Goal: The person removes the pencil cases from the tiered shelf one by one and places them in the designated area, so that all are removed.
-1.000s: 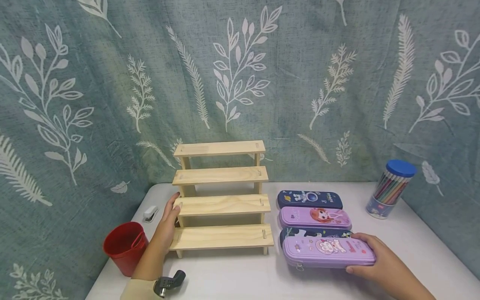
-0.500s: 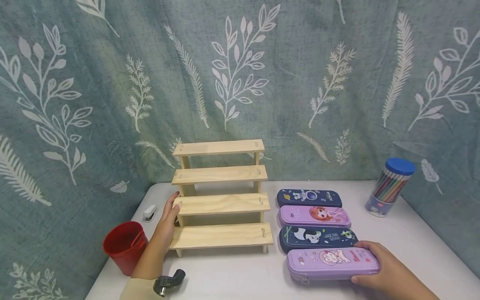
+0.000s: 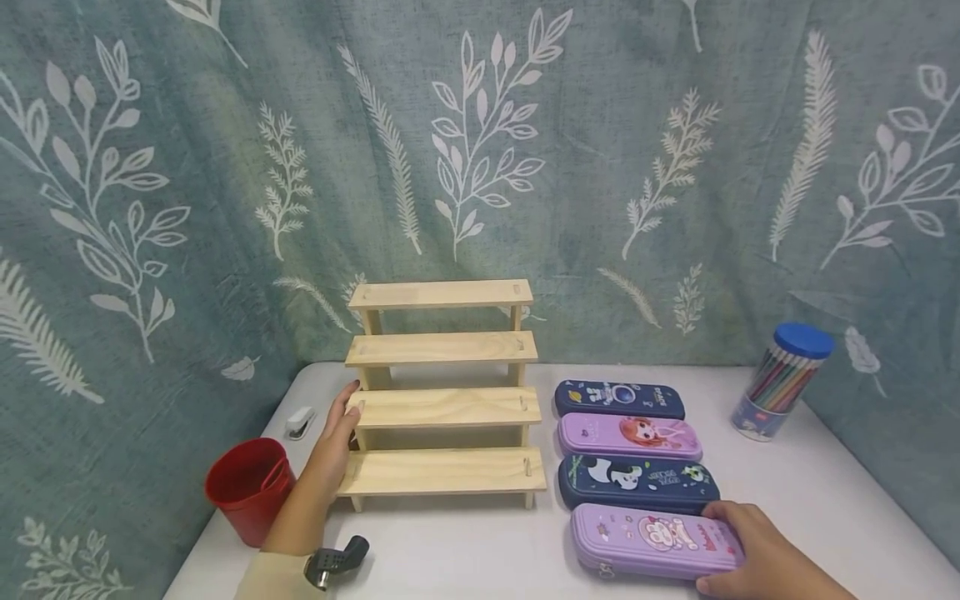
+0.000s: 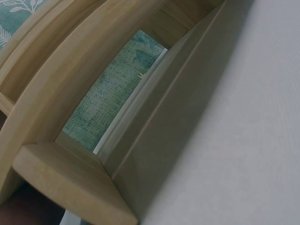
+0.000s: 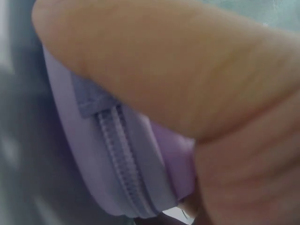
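A lilac pencil case (image 3: 656,542) with a bunny print lies nearest the front, at the right of the head view. My right hand (image 3: 750,546) grips its right end, thumb along the front side and fingers at the back edge. Its zipper (image 5: 119,154) shows below the thumb (image 5: 154,61) in the right wrist view. On the left, my left hand (image 3: 337,429) holds the left side of a four-tier wooden rack (image 3: 442,408), thumb at a shelf end. A rack leg (image 4: 70,183) fills the lower left of the left wrist view, hiding most of that hand.
Behind the lilac case lie a panda pencil case (image 3: 637,483), a pink one (image 3: 630,435) and a navy space one (image 3: 618,399). A pencil tub (image 3: 780,383) stands back right. A red bucket (image 3: 251,492) and small white stapler (image 3: 300,422) sit left. Patterned cloth (image 3: 570,208) hangs behind.
My right hand has drawn the lilac case towards the front, off the panda case, whose print now shows in full. My left hand stays on the rack.
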The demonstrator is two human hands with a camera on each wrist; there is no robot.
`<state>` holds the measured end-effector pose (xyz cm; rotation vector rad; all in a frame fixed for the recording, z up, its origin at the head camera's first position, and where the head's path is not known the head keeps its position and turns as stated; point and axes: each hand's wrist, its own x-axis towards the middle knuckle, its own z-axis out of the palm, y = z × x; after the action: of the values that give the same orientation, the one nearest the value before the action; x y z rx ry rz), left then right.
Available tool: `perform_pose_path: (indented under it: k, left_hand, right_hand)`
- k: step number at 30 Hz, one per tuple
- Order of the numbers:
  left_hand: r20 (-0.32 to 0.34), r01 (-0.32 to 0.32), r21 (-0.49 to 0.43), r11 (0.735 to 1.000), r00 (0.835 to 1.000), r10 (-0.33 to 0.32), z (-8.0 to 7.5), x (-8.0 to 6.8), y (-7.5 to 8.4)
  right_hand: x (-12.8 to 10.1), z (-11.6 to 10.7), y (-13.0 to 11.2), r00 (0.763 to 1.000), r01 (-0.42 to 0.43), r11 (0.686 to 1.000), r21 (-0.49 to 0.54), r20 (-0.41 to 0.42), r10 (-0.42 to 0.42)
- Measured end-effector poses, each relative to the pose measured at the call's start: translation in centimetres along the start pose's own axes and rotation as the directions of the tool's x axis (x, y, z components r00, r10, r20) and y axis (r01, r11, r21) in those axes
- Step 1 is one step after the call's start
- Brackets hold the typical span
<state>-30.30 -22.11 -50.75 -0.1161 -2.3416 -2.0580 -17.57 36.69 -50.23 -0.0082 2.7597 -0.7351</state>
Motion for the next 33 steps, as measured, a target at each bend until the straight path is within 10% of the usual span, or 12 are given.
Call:
perform_pose_path:
  k: [10,23,33]
  left_hand:
    - [-0.010,0.018,-0.004,1.000,1.000,-0.018,0.1,-0.1,-0.1]
    - [-0.102,0.005,0.028,1.000,0.995,-0.002,0.6,-0.2,-0.3]
    - [-0.267,-0.135,0.214,0.967,0.945,0.191,2.3,0.1,0.4]
  right_hand:
    - [-0.3,0.4,0.3,0.985,0.131,0.988,-0.083,-0.101,-0.139]
    - [0.3,0.8,0.0,1.000,0.002,1.000,0.015,-0.009,-0.002]
    - [0.4,-1.0,0.3,0.983,-0.007,0.999,-0.041,-0.183,-0.001]
